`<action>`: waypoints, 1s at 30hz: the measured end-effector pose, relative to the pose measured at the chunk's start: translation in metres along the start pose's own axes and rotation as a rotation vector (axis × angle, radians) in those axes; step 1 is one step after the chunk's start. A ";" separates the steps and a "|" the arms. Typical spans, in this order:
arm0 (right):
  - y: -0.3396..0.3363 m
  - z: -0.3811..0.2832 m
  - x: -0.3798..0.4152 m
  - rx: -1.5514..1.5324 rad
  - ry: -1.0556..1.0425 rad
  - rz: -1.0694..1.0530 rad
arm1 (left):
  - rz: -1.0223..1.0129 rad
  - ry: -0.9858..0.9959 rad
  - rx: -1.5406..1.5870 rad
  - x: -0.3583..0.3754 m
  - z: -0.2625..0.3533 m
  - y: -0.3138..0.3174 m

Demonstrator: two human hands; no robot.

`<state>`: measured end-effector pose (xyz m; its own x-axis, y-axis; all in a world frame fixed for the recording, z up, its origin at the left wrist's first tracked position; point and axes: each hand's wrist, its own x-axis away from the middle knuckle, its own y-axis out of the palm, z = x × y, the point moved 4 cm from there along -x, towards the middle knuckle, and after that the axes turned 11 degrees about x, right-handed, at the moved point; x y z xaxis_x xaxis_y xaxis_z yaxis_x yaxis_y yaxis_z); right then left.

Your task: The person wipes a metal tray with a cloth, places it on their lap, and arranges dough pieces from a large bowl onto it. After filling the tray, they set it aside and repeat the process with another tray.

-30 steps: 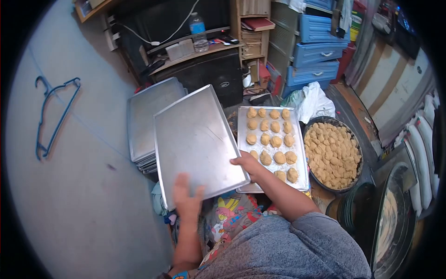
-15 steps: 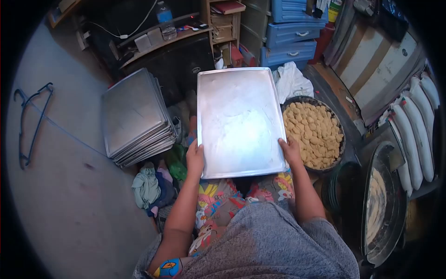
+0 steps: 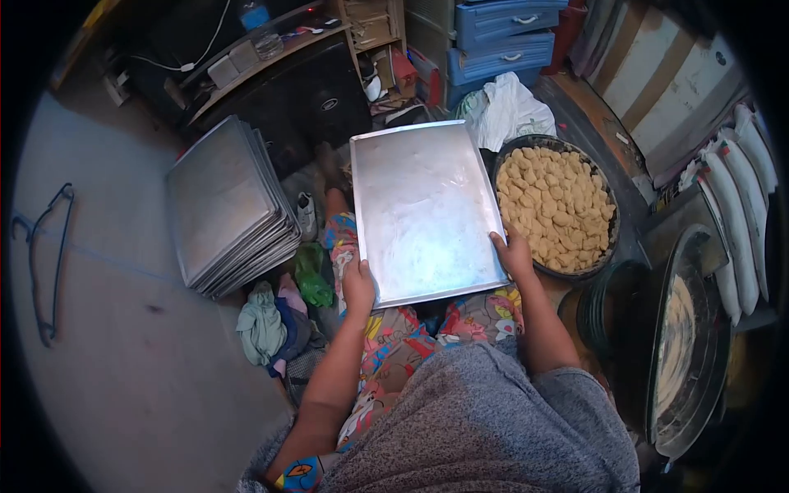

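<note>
Here the left hand (image 3: pixel 358 283) and right hand (image 3: pixel 511 253) each grasp a near corner of the bare rectangular aluminium baking tray (image 3: pixel 423 205), keeping it level over the lap, with the round dark basin of dough pieces (image 3: pixel 557 201) at three o'clock for easy reach.

A bare metal baking tray (image 3: pixel 423 209) lies over the person's lap, gripped at its near corners by the left hand (image 3: pixel 359 287) and the right hand (image 3: pixel 513 253). Just right of it sits a round basin (image 3: pixel 610 246) heaped with dough balls (image 3: pixel 555 205). To the left, a stack of trays (image 3: pixel 226 205) rests on the floor, crumpled cloths (image 3: pixel 275 320) beside it.
</note>
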<state>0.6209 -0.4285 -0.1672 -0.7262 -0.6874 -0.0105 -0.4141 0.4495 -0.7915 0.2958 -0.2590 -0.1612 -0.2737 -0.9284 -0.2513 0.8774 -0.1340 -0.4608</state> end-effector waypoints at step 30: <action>0.035 -0.097 -0.054 -0.396 -0.291 0.041 | -0.432 0.122 -0.588 -0.080 0.056 0.113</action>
<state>0.5927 -0.3206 -0.1352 -0.5862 -0.7702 -0.2515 -0.6061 0.6229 -0.4946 0.4393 -0.2198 -0.1455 -0.6186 -0.7854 -0.0214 0.3351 -0.2391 -0.9113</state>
